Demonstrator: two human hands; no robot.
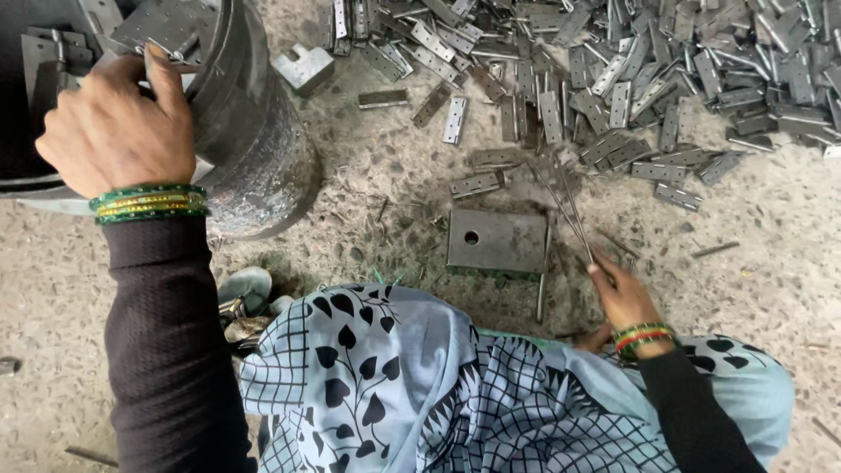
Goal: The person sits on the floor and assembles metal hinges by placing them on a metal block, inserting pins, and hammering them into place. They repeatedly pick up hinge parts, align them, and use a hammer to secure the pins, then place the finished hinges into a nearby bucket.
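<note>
My left hand (118,127) reaches up to the left, fingers curled over a grey metal hinge (162,26) at the rim of a dark round metal bucket (254,131). Green bangles ring that wrist. My right hand (624,296) is low on the right, pinching a bundle of thin metal rods (565,206) that slant up and left over the floor. Just left of it lies a square steel block (497,243) with one hole in it.
A big heap of grey metal hinges (631,70) covers the top right of the speckled concrete floor. Loose hinges (477,184) and pins lie around the block. A small notched metal piece (304,67) sits by the bucket. Patterned blue cloth (420,394) covers my lap.
</note>
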